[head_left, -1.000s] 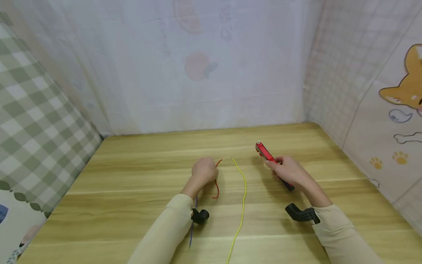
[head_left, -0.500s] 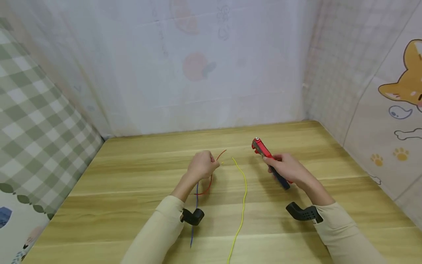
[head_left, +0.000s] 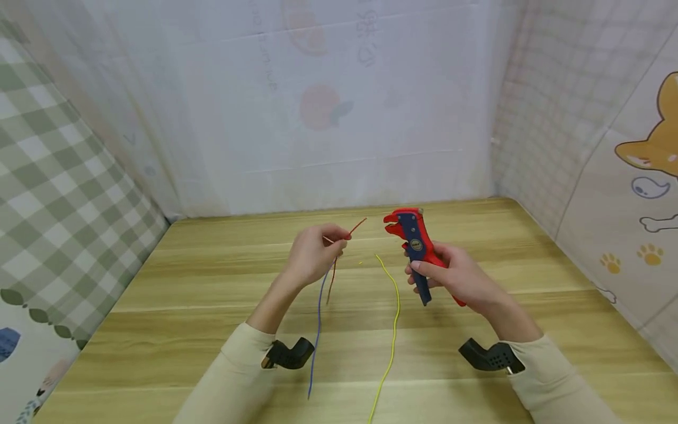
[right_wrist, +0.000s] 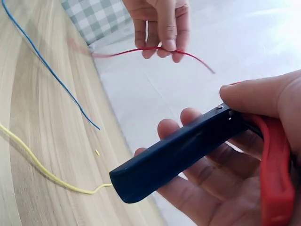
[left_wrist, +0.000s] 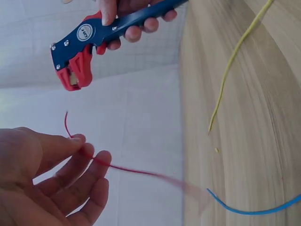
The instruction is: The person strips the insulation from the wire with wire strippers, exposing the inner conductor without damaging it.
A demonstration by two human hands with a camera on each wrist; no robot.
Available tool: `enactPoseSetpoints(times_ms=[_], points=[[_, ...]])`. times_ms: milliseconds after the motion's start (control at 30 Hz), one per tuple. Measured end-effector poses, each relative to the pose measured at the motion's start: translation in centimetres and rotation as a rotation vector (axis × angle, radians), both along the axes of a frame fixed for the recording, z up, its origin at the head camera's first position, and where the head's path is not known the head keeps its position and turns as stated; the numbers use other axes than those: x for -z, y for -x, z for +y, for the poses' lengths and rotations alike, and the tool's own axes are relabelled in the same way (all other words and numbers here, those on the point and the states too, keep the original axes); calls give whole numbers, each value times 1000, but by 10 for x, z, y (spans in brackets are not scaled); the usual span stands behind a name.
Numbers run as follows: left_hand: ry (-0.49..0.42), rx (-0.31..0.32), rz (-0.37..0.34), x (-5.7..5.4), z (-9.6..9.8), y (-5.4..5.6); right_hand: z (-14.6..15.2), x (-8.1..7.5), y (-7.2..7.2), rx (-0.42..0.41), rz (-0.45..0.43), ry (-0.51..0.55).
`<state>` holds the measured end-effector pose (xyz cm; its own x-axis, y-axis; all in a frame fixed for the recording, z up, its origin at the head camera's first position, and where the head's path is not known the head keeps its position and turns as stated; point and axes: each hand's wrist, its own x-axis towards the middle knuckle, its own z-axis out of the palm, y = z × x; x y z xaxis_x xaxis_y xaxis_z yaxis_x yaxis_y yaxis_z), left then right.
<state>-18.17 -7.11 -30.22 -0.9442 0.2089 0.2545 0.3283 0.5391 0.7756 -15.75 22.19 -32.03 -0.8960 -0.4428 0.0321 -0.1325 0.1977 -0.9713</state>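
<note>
Above the tabletop [head_left: 212, 330], my left grip [head_left: 309, 256] pinches red wire [head_left: 357, 227], seemingly to leave its tip free; my right grip [head_left: 468, 280] holds pliers [head_left: 416, 235], mouth facing left.

A wood-grain tabletop [head_left: 175, 330] extends to a whitish back sheet [head_left: 212, 129], on which a faint round fruit print [head_left: 318, 106] shows. Green-and-white checked cloth [head_left: 58, 159] borders the left; the right-hand sheet [head_left: 593, 194] carries an orange cartoon animal [head_left: 659, 141], a bone outline [head_left: 661, 224] and paw prints [head_left: 650, 255].

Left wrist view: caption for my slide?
Left hand pinching red wire, right hand holding wire stripper, yellow wire and blue wire on the table.
</note>
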Motion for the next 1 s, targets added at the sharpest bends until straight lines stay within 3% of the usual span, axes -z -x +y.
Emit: enactPoseSetpoints(times_ms=[233,367,467,667,1000], points=[[-150,-11,83,5,-4,-16,-17,5,-3,-128,97,32],[-191,5,84,11,-3,-21,-22,11,-6,-117,128,55],[-200,15,83,16,-2,-22,-23,14,-7,-104,137,53],[-195,10,93,21,1,-25,-21,16,-8,-171,156,44],[-141,28,155,16,2,-29,-24,13,-6,-171,141,14]])
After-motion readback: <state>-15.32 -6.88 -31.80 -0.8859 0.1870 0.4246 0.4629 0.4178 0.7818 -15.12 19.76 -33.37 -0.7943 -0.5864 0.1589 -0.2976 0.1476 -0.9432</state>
